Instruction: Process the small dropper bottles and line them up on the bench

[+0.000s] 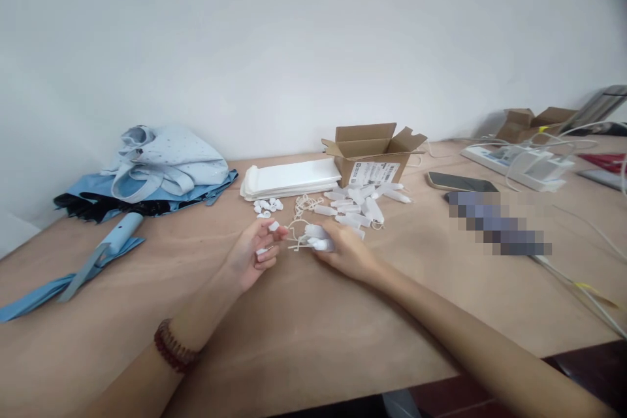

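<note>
My left hand, palm turned up, has curled fingers closed on small white caps; one is at the fingertips and another lies lower among the fingers. Facing it, my right hand wraps round several translucent white plastic tubes, with thin white cords sticking out toward the left hand. Just beyond, more loose tubes lie in a pile with a tangle of cord. A small heap of white caps rests on the table behind my left hand.
A stack of white paper sleeves lies beside an open cardboard box. A blue umbrella and a pale cloth bag are at left. At right are a phone, a power strip, cables and another box.
</note>
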`<action>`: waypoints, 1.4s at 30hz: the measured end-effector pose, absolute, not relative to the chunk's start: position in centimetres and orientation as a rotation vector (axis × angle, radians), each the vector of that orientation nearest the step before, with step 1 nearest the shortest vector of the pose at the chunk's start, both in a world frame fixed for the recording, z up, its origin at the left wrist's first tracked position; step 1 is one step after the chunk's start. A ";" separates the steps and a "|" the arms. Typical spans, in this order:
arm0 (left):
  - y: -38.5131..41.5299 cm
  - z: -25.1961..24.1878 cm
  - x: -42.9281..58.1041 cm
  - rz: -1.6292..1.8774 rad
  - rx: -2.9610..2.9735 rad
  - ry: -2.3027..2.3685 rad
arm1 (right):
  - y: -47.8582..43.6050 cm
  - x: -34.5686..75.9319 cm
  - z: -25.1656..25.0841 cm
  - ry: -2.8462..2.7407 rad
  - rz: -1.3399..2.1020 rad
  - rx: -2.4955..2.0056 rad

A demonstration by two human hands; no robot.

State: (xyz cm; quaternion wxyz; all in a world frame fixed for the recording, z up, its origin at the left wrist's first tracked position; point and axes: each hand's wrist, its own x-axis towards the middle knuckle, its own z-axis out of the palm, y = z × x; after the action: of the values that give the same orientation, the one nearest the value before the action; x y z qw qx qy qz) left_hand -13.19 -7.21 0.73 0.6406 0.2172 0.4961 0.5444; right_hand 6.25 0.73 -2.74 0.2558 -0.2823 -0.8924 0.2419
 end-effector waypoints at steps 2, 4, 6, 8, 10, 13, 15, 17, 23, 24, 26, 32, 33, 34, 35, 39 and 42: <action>-7.2 0.8 -13.5 1.251 0.508 1.052 | 0.7 6.2 -2.5 -2.376 0.710 -0.769; -7.2 0.8 -13.6 1.268 0.530 1.007 | 0.7 6.1 -2.4 -2.341 0.750 -0.761; -7.3 0.8 -13.4 1.241 0.565 1.016 | 0.6 6.1 -2.3 -2.319 0.775 -0.745; -7.4 0.6 -12.9 1.205 0.663 1.112 | 0.6 6.1 -2.2 -2.313 0.790 -0.730; -7.5 0.3 -12.4 1.189 0.843 1.300 | 0.5 6.2 -2.2 -2.313 0.792 -0.731; -7.6 -0.5 -12.0 1.180 1.225 1.557 | 0.5 6.2 -2.2 -2.330 0.770 -0.750; -7.6 -0.9 -11.9 1.171 1.461 1.635 | 0.4 6.2 -2.3 -2.350 0.736 -0.747; -7.6 -1.1 -12.0 1.134 1.621 1.675 | 0.3 6.2 -2.4 -2.373 0.711 -0.728; -7.8 -1.1 -12.0 0.920 1.902 1.710 | 0.1 6.1 -2.3 -2.477 0.662 -0.601; -7.8 -1.1 -12.0 0.901 1.959 1.712 | 0.1 6.1 -2.3 -2.480 0.649 -0.590; -7.8 -1.2 -12.0 0.878 2.053 1.701 | 0.2 6.2 -2.2 -2.480 0.646 -0.584; -7.8 -1.3 -12.0 0.843 2.159 1.709 | 0.4 6.3 -2.5 -2.467 0.666 -0.573; -7.8 -1.3 -12.0 0.835 2.168 1.713 | 0.4 6.3 -2.6 -2.469 0.663 -0.559; -7.8 -1.2 -12.0 0.831 2.171 1.722 | 0.5 6.3 -2.7 -2.470 0.657 -0.546; -7.8 -1.2 -12.0 0.825 2.171 1.727 | 0.5 6.3 -2.8 -2.473 0.652 -0.537; -7.8 -0.9 -12.2 0.810 2.175 1.720 | 0.7 6.1 -2.9 -2.475 0.627 -0.540; -7.9 -0.7 -12.4 0.826 2.173 1.715 | 0.8 6.1 -2.8 -2.445 0.619 -0.557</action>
State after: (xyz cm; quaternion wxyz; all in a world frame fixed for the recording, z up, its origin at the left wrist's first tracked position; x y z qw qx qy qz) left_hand -12.41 -7.86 -0.73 0.1262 0.7462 0.5889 0.2837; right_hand 6.14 0.83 -2.84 0.2756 -0.2072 -0.9099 0.2305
